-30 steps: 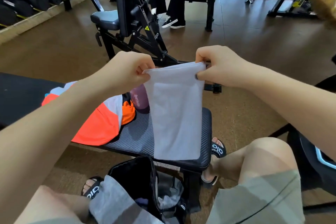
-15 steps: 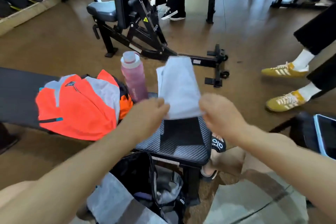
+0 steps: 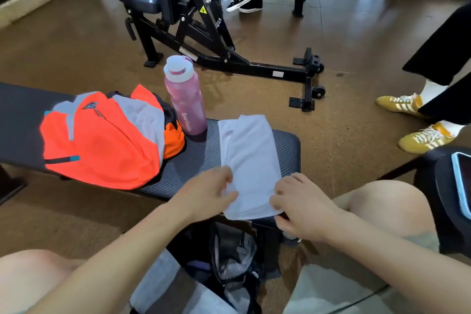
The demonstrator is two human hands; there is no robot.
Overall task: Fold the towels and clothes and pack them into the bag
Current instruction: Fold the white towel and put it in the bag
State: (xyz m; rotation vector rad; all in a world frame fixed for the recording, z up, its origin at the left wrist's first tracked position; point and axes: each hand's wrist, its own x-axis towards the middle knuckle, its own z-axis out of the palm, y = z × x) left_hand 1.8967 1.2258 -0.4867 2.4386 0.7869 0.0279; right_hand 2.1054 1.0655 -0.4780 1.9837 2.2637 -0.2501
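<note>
A white towel [image 3: 251, 160], folded into a long strip, lies flat across the right end of the black bench [image 3: 196, 158]. My left hand [image 3: 209, 195] pinches its near left corner. Over the near right corner sits my right hand [image 3: 303, 209], fingers curled on the edge. An orange and grey garment [image 3: 104, 140] is heaped on the bench to the left. An open black bag [image 3: 229, 260] stands on the floor between my knees, below the bench's edge, with grey cloth inside.
A pink water bottle [image 3: 186, 99] stands upright on the bench between the garment and the towel. A black gym machine [image 3: 204, 33] is beyond the bench. Someone in yellow sneakers [image 3: 418, 122] stands at the right. A phone [image 3: 461, 183] lies at the far right.
The towel hung in the air from both hands a second ago. It has come down flat onto the bench, and both hands have moved to its near end.
</note>
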